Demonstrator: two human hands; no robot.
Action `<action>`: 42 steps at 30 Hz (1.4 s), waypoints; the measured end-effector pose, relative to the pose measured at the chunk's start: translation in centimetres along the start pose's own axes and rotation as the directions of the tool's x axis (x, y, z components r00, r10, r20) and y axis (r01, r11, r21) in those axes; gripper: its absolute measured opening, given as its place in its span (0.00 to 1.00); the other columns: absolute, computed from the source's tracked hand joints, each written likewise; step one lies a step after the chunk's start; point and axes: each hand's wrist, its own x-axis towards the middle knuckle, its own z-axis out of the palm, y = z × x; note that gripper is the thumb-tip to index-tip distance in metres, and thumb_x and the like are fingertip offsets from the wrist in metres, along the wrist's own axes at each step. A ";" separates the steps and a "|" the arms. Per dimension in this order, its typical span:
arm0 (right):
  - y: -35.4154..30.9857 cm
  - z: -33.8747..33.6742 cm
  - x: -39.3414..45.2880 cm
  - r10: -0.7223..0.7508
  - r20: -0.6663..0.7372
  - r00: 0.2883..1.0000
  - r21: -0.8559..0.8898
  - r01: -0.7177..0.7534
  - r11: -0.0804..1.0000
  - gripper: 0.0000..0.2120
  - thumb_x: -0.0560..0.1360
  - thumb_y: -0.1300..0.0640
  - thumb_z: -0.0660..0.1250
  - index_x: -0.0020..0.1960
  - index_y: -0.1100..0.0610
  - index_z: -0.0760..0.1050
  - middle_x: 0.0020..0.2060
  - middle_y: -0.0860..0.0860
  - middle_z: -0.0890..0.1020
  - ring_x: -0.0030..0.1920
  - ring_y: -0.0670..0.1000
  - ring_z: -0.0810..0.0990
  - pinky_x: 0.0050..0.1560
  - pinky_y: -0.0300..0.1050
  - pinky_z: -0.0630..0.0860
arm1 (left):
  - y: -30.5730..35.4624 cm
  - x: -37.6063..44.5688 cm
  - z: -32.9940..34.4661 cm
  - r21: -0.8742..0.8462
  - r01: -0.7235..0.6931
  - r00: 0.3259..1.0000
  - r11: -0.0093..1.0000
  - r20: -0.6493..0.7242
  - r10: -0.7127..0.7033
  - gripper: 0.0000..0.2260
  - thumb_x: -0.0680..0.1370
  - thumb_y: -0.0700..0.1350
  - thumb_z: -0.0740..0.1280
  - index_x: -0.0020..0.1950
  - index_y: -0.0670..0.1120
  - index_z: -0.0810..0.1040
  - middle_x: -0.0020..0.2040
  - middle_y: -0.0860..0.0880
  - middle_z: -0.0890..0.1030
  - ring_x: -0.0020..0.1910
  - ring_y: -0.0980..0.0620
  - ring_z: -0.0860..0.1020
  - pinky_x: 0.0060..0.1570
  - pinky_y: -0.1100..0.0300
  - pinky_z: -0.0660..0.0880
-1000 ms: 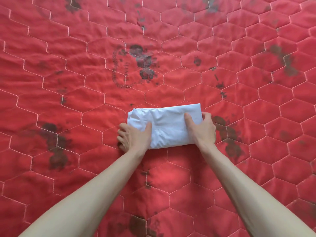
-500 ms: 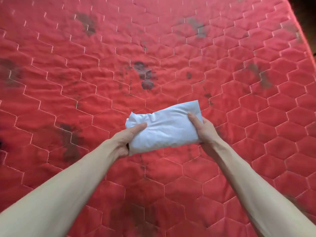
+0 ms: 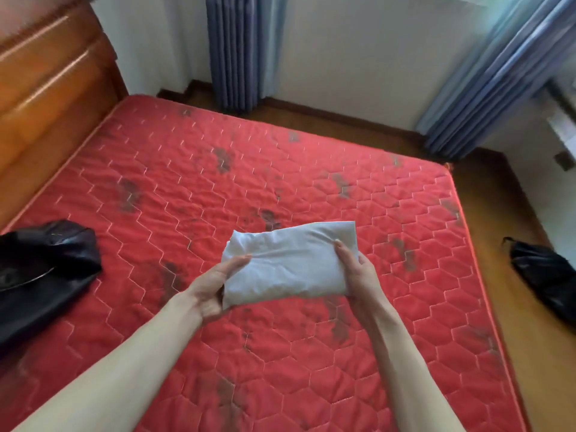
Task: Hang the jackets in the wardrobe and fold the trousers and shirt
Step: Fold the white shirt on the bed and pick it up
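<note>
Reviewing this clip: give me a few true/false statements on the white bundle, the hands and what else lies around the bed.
1. Both hands hold the folded white garment above the red mattress. True.
2. Only the right hand grips it. False: the left hand grips the other end.
3. A dark garment lies on the mattress at the person's left. True.
4. The floor right of the bed is bare. False: a black bag-like item lies there.
5. Blue curtains hang beyond the bed. True.

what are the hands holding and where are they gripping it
A folded white garment, held above the mattress: left hand grips its left end, right hand its right end.
</note>
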 end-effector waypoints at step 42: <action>10.8 47.0 -56.9 0.223 0.932 0.287 -0.283 0.190 0.940 0.14 0.77 0.42 0.73 0.57 0.49 0.85 0.51 0.52 0.89 0.51 0.56 0.89 0.52 0.60 0.85 | -26.2 -74.4 -27.7 0.136 -0.875 0.079 0.464 -0.906 0.416 0.25 0.70 0.65 0.79 0.62 0.54 0.85 0.59 0.48 0.87 0.58 0.47 0.86 0.61 0.46 0.79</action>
